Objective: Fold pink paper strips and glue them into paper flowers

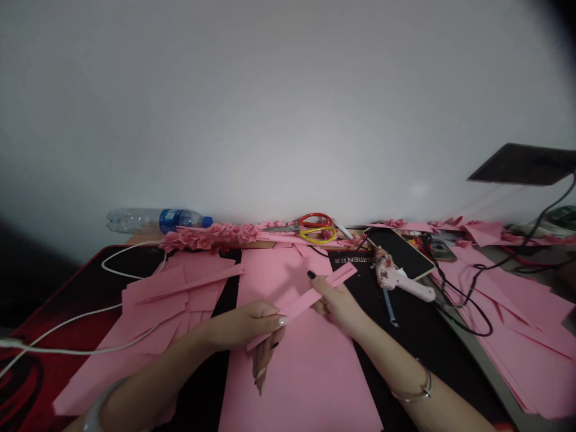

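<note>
A folded pink paper strip slants between both hands, its right end higher. My left hand pinches its lower left part, thumb on top, with the other fingers hanging below. Near the upper right end, my right hand is closed on the strip, thumb on its face. Beneath the hands a large pink paper sheet lies on a black mat.
Pink sheets lie in piles at left and right. A glue gun rests by a phone. Scissors, pink paper flowers and a bottle line the wall. Cables cross both sides.
</note>
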Available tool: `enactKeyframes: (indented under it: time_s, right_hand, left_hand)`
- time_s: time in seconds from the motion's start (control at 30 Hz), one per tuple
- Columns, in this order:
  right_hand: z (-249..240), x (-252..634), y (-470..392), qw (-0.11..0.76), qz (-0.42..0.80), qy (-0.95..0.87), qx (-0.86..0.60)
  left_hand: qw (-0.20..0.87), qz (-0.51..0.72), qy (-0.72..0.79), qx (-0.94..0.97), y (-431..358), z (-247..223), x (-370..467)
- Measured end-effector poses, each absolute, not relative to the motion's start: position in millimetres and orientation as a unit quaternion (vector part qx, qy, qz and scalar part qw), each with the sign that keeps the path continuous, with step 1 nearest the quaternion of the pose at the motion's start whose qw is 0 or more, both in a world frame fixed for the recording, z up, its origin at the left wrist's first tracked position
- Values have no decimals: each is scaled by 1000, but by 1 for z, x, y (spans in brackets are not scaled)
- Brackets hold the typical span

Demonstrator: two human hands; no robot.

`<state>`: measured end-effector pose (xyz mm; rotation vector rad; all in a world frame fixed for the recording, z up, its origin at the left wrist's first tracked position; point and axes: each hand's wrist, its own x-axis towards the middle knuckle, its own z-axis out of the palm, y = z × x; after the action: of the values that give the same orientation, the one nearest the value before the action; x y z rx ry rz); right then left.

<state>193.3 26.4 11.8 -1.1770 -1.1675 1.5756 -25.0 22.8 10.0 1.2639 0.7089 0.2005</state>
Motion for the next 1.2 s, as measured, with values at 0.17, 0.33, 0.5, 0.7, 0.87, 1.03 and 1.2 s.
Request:
enactKeyframes:
  time_s: [0.17, 0.33, 0.5, 0.7, 0.87, 1.03, 1.2]
  right_hand:
    - [9, 210, 40, 459, 619, -427, -473]
    - [23, 231, 54, 487, 610, -411, -471]
    - [26, 219, 43, 429, 634, -428, -480]
    - [22, 182, 19, 330, 600, -562, -464]
    - [19, 178, 20, 332, 602, -534, -492]
    - [21, 179, 21, 342, 593, -539, -490]
    - [15, 177, 20, 336, 565, -569, -493]
  left_hand:
    - [807, 77, 281, 514, 26, 7, -34]
    - [819, 90, 270, 498, 32, 8, -46]
    - [732, 231, 355, 534, 35, 14, -34]
    - [722, 121, 310, 607, 22, 18, -13]
    - [622, 167, 357, 676, 14, 15, -9]
    - [494, 233, 415, 727, 14, 11, -5]
    - [486, 244, 410, 732, 14, 10, -4]
